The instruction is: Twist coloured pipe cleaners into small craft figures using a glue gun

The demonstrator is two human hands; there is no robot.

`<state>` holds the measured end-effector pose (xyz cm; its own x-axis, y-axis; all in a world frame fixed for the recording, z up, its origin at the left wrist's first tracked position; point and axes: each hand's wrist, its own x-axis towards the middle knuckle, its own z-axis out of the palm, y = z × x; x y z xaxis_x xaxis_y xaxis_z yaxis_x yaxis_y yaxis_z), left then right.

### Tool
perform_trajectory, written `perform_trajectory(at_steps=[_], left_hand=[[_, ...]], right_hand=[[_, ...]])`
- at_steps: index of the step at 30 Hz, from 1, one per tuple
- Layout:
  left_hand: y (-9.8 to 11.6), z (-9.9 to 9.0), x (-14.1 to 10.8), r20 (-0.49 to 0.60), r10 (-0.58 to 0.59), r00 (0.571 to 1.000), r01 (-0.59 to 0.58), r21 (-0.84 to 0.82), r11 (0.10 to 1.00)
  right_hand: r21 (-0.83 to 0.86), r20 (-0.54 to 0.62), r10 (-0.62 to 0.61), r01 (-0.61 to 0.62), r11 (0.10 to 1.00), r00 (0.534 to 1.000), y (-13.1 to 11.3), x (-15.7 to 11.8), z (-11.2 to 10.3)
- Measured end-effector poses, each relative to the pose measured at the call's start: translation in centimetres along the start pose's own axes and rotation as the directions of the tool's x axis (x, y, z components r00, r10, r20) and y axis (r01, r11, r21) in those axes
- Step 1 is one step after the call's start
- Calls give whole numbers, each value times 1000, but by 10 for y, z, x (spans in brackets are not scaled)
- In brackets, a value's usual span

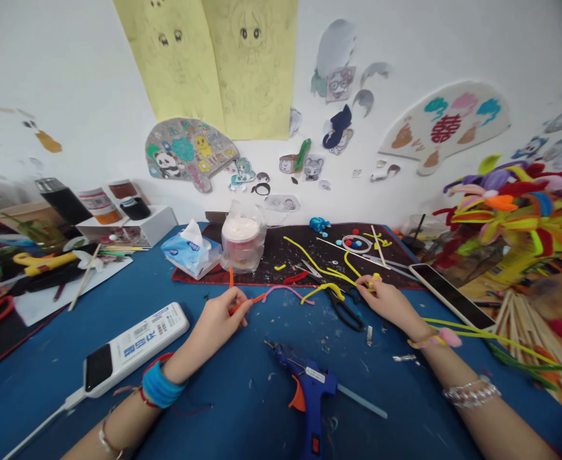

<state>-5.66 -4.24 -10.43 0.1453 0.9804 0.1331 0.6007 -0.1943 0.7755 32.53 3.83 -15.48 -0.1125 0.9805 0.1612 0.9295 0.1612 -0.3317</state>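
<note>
Far left, a white power strip point(137, 342) lying on the blue bench point(242, 425), well apart from both hands. Beyond it, a tissue pack point(189, 250) and a plastic-wrapped tub point(242, 239), the tub at the edge of a dark mat point(281, 259). Next, the left hand point(216, 326), a blue wristband point(163, 384) around its wrist, its fingers point(236, 308) clenched on an orange pipe cleaner point(248, 303) above the bench. Just right of that grip, a pink pipe cleaner point(285, 291) meeting the orange one's far end, then a curled yellow pipe cleaner point(323, 291) beside it. Below and between the hands, a blue hot glue gun point(307, 386) on its side, a glue stick point(362, 401) near it. Black-handled scissors point(345, 312) just under the right hand point(390, 308), whose fingers point(373, 282) pinch a long yellow pipe cleaner point(345, 271) at the mat's edge. Far right, a black tablet point(448, 295), wooden craft sticks point(520, 326) and bright pipe-cleaner flowers point(515, 211).
</note>
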Motion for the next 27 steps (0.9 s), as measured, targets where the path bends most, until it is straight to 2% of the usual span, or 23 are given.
perform_trajectory(at_steps=[5, 11, 13, 17, 21, 24, 27], left_hand=[[-4, 1, 1, -15, -28, 999, 27, -110, 994], [-4, 5, 3, 86, -112, 990, 131, -262, 956], [-4, 6, 3, 110, -85, 990, 109, -235, 966], [-5, 5, 3, 123, 21, 992, -12, -79, 997], [-4, 3, 3, 107, 43, 993, -42, -7, 999], [-1, 3, 3, 170, -5, 985, 31, -149, 988], [6, 1, 3, 271, -58, 961, 146, -321, 936]], right_hand=[[3, -1, -4, 4, 1000, 1000, -1, 0, -1], [19, -17, -34, 34, 999, 999, 1, 0, 0], [14, -13, -30, 30, 999, 999, 2, 0, 1], [4, -21, -32, 32, 999, 999, 3, 1, 3], [0, -28, -26, 26, 1000, 999, 2, 0, 3], [2, -26, -24, 24, 1000, 999, 1, -1, 1], [5, -10, -23, 24, 1000, 1000, -2, -1, -1]])
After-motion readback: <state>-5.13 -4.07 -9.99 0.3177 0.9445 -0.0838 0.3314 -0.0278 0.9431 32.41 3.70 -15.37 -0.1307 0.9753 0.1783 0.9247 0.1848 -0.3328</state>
